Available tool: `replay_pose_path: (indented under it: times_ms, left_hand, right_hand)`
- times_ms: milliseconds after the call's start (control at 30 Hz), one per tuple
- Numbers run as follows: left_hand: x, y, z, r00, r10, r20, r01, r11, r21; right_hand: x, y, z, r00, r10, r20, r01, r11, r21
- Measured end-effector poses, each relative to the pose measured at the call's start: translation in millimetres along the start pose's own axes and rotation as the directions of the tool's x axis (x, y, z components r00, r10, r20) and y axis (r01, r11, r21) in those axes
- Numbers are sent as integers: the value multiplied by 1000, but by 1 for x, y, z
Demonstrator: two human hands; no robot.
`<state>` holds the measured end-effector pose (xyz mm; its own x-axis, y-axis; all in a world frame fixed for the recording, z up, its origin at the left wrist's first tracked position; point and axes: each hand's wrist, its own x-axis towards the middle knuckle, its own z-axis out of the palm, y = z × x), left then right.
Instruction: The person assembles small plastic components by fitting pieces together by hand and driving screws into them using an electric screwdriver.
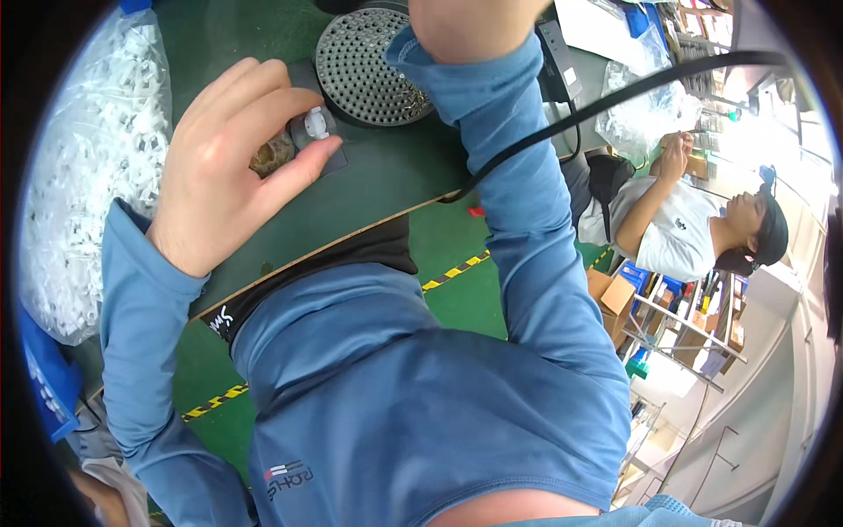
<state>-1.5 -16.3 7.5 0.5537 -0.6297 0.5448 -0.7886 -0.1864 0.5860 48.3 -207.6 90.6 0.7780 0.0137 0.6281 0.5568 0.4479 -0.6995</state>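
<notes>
At the left of the table, my left hand [224, 149] has its thumb and index finger closed about a small white plastic part [316, 121]. The part sits at a round grey fixture [301, 132] on a dark flat base. Under the palm, a brownish rounded object [273, 156] shows in part; its kind is unclear. My right hand [479, 28] reaches past the top edge of the picture, so its fingers are hidden. Beside its cuff lies a round grey dish [351, 66] with many holes and small metal pieces, perhaps screws, at its right side.
A large clear bag of white plastic parts [97, 193] lies at the left. A black cable [615, 92] crosses over my right sleeve. Beyond it are a black box-shaped device [559, 66] and another bag [641, 101]. A co-worker [676, 211] sits at the right, near shelves with cartons.
</notes>
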Motion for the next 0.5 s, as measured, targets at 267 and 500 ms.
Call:
replay_pose_path:
  times_ms: [267,500]
  left_hand:
    - [4,2,2,1000,-16,16,16,1000,0]
    - [10,-2,5,1000,22,10,-22,1000,10]
  right_hand:
    - [-18,0,-30,999,-31,26,31,1000,7]
    - [-15,-1,-25,990,62,-128,-61,998,13]
